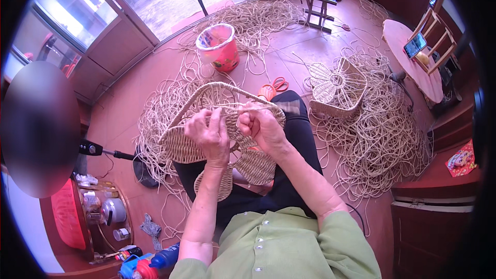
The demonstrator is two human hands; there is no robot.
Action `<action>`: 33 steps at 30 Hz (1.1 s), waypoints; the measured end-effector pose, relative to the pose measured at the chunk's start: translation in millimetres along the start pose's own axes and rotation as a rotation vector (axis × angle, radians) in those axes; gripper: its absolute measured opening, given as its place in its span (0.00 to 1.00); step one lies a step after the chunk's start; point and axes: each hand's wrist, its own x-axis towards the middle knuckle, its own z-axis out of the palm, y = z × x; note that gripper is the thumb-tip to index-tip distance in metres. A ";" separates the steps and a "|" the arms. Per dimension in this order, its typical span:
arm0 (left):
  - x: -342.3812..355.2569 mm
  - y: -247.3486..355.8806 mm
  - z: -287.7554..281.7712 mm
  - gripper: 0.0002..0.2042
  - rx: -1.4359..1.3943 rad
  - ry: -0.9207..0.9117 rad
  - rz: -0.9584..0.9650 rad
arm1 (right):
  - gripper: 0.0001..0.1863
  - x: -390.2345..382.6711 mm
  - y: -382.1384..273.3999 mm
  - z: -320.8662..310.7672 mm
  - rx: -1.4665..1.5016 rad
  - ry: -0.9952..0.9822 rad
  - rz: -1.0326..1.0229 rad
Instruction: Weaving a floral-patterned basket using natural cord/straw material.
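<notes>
A half-woven straw-coloured basket (181, 144) with petal-shaped panels rests across my lap, its curved rim rising on the far side. Over its upper part, my left hand (209, 134) is closed, thumb and fingers pinched on a cord near the rim. Just to its right, my right hand (262, 128) is curled into a fist around the same kind of twisted cord (249, 107). Lower petal panels (254, 167) show below my hands, with gaps between them. My fingers cover the exact spot where the cord meets the weave.
Heaps of loose cord (367, 150) lie right, left and far. A second flower-patterned woven basket (338, 87) sits on the right heap. Orange-handled scissors (279, 84) lie beyond my knees, near a pink bucket (223, 51). A small stool (316, 2) stands far back; a shelf (111, 217) is left.
</notes>
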 end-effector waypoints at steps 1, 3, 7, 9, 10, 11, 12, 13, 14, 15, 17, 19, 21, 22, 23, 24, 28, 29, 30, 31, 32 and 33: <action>0.9 -1.4 2.6 0.13 -0.004 0.001 0.001 | 0.13 -1.9 -1.4 -2.3 -0.045 -0.041 -0.005; 4.1 -4.1 8.5 0.11 -0.019 -0.005 0.079 | 0.13 -13.6 -10.6 -2.3 -0.073 -0.012 -0.062; -0.5 -15.5 18.7 0.09 -0.087 0.042 0.077 | 0.18 -49.1 -95.1 -59.9 0.035 0.116 -0.361; -1.9 -10.5 22.5 0.08 -0.130 0.065 0.012 | 0.19 -55.9 -119.1 -73.9 -0.044 0.149 -0.434; -1.7 -6.3 23.1 0.07 -0.172 0.089 -0.049 | 0.20 -51.4 -126.7 -70.1 -0.073 0.107 -0.443; 1.9 -1.2 24.5 0.06 -0.152 0.080 -0.066 | 0.20 -45.5 -136.2 -63.5 -0.100 0.065 -0.453; 4.9 3.5 26.2 0.06 -0.154 0.071 -0.067 | 0.19 -31.2 -142.2 -23.8 -0.051 0.003 -0.515; 7.7 5.7 28.3 0.05 -0.073 0.055 -0.073 | 0.19 -25.7 -142.9 26.8 -0.080 0.137 -0.509; 12.1 9.9 30.9 0.05 0.003 0.044 -0.072 | 0.19 -13.0 -141.0 34.5 -0.185 0.012 -0.449; 18.3 25.7 45.9 0.04 -0.037 0.042 -0.104 | 0.19 -11.9 -150.4 37.3 -0.310 -0.078 -0.417; 23.6 19.0 46.5 0.04 0.057 -0.057 -0.163 | 0.15 22.9 -97.9 -9.0 -1.423 -0.082 -0.481; 28.1 16.8 45.7 0.04 0.187 -0.212 -0.221 | 0.14 20.7 -69.1 8.6 -1.428 -0.016 0.043; 33.7 22.0 43.4 0.05 0.211 -0.267 -0.181 | 0.15 21.6 -49.6 -0.7 -1.446 -0.003 0.048; 34.4 22.4 42.2 0.05 0.231 -0.324 -0.136 | 0.16 25.0 -44.1 -3.9 -1.426 0.012 0.036; 30.9 18.3 44.5 0.07 0.179 -0.365 -0.133 | 0.16 29.3 -41.1 -7.4 -1.415 0.018 0.040; 32.0 16.7 42.9 0.07 0.180 -0.373 -0.122 | 0.15 35.8 -43.4 -5.8 -1.277 0.008 0.084; 31.8 11.6 34.1 0.10 0.088 -0.608 -0.166 | 0.12 45.8 -30.8 -8.0 -0.977 0.055 0.090; 24.0 8.3 36.0 0.10 0.037 -0.555 -0.116 | 0.10 40.3 -26.7 -10.1 -0.993 0.097 0.029; 19.9 7.3 33.1 0.10 -0.008 -0.498 -0.076 | 0.10 34.6 -23.9 -7.7 -0.993 0.093 0.032; 16.6 8.6 32.9 0.10 -0.046 -0.480 -0.101 | 0.10 29.2 -22.1 -5.2 -0.995 0.150 -0.020; 15.3 9.1 33.0 0.10 -0.043 -0.478 -0.107 | 0.11 24.5 -19.8 -3.9 -0.998 0.205 -0.072; 14.2 12.1 33.9 0.10 -0.054 -0.445 -0.107 | 0.10 19.4 -16.3 -8.0 -0.952 0.286 -0.066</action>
